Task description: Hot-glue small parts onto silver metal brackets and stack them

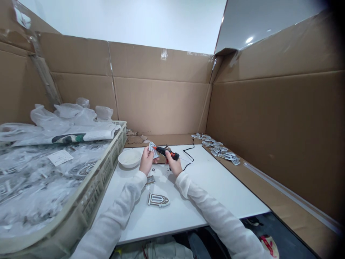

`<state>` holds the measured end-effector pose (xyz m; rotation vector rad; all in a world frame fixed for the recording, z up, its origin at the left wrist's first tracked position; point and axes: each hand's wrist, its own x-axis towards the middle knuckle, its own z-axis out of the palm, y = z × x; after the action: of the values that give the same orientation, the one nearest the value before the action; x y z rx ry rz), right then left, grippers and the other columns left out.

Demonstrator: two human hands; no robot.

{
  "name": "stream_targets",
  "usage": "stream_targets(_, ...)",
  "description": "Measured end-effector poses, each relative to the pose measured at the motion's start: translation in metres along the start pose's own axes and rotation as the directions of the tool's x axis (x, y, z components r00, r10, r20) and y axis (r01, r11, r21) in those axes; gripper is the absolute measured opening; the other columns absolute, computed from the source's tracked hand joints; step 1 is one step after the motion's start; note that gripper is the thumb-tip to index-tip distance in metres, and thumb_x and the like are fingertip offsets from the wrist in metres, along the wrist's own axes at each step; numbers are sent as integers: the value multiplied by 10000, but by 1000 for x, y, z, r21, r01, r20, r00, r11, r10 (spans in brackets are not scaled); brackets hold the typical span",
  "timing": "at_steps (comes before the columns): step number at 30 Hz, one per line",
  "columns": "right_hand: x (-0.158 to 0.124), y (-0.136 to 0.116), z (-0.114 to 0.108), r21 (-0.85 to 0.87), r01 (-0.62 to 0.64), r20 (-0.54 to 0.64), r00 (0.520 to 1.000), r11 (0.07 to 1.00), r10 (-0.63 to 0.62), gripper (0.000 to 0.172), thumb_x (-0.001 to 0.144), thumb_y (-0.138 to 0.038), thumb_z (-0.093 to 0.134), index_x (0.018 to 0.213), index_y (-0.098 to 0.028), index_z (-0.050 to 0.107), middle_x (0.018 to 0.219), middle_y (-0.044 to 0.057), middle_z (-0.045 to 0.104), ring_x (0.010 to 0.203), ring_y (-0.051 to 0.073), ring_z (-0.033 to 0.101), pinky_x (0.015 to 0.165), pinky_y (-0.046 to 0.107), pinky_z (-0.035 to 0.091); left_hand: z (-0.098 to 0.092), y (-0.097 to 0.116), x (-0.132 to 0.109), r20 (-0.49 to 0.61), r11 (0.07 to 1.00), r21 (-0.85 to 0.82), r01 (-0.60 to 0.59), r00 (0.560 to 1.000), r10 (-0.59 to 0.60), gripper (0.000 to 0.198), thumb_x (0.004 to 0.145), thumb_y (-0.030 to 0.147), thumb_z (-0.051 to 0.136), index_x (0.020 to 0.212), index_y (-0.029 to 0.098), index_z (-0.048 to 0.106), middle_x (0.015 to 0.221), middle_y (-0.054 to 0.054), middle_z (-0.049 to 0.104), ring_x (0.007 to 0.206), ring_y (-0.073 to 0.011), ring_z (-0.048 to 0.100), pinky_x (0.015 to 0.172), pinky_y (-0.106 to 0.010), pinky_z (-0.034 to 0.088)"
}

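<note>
My left hand (pixel 146 162) holds a small white arched piece (pixel 154 150) upright over the table. In my right hand (pixel 174 165) is a black glue gun (pixel 168 152) with an orange nozzle, its tip at the face of that piece. Fingers hide part of both. A grey-brown and white arched piece (pixel 158 200) lies flat between my forearms, and a smaller piece (pixel 150 180) sits just below my left hand. Beside that hand stands a white bowl (pixel 129 159). A tiny dark ring (pixel 153 169) rests on the white table.
A pale plastic crate (pixel 105 180) full of clear-bagged pieces takes up the left side, with plastic bags (pixel 67 117) on top. Stacked pieces (pixel 225 154) lie along the right edge. A black cord (pixel 190 154) runs behind the glue gun. Cardboard walls (pixel 161 100) surround the white tabletop (pixel 229 194).
</note>
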<state>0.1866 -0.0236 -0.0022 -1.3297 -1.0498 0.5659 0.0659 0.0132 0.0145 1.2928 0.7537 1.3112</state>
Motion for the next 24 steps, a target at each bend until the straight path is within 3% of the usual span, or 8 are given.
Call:
stream_targets(5, 1, -8, -1, -52, 81, -117, 989, 995, -86, 444, 672, -588, 515, 511, -174, 511, 472, -2, 500, 487, 130, 459, 542, 256, 383, 0, 3, -1, -16, 999, 34, -32, 999, 33, 178, 789, 242, 454, 952, 181, 418, 884, -44, 597, 532, -103, 576, 427, -198, 421)
stream_targets(9, 17, -14, -17, -25, 7, -296, 955, 1000, -14, 417, 727, -565, 444, 615, -170, 516, 516, -2, 493, 520, 135, 469, 532, 249, 379, -1, 9, -4, -50, 996, 42, -77, 996, 79, 161, 796, 245, 452, 934, 186, 394, 932, -58, 620, 548, -95, 578, 461, -197, 425)
stream_targets(11, 27, -10, -35, -68, 43, -271, 961, 997, -59, 358, 743, -520, 441, 684, -172, 499, 547, -11, 488, 538, 134, 468, 537, 246, 379, 1, 9, 2, -73, 998, 23, -56, 996, 57, 165, 787, 224, 465, 924, 189, 380, 917, -52, 627, 559, -98, 585, 471, -197, 426)
stream_targets(13, 31, -4, -59, -167, 114, -163, 976, 979, -141, 248, 737, -427, 474, 738, -180, 466, 602, -16, 490, 569, 134, 470, 558, 246, 380, 10, 8, 17, -77, 1000, 5, 22, 997, -22, 165, 773, 180, 477, 897, 189, 368, 868, -43, 630, 558, -100, 591, 470, -193, 426)
stream_targets(15, 26, 3, -86, -302, 147, -34, 986, 942, -165, 144, 704, -300, 499, 760, -189, 427, 661, -15, 484, 605, 139, 473, 583, 251, 378, 29, 5, 42, -41, 992, 20, 126, 991, -125, 152, 771, 139, 471, 878, 185, 375, 805, -31, 620, 543, -101, 591, 479, -199, 441)
stream_targets(18, 6, 8, -120, -483, 154, 128, 986, 862, -105, 122, 681, -174, 460, 781, -196, 394, 732, -1, 476, 629, 149, 485, 586, 256, 371, 76, -7, 88, 83, 951, 205, 230, 964, -251, 73, 795, 114, 452, 823, 175, 422, 727, -12, 589, 561, -100, 595, 549, -225, 489)
stream_targets(21, -13, 15, -140, -623, 223, 208, 971, 750, -117, 151, 709, -130, 428, 849, -186, 418, 877, 57, 499, 735, 180, 527, 655, 283, 389, 133, -29, 133, 159, 889, 395, 232, 935, -315, 101, 792, 110, 489, 705, 156, 467, 652, -15, 558, 600, -122, 592, 588, -250, 504)
stream_targets(24, -17, 29, -146, -785, 202, 212, 976, 585, -52, 250, 677, -109, 483, 917, -180, 473, 963, 102, 516, 808, 234, 546, 696, 330, 404, 187, -54, 170, 176, 858, 484, 170, 942, -286, 104, 784, 203, 564, 725, 121, 537, 653, -26, 566, 615, -150, 584, 561, -280, 499)
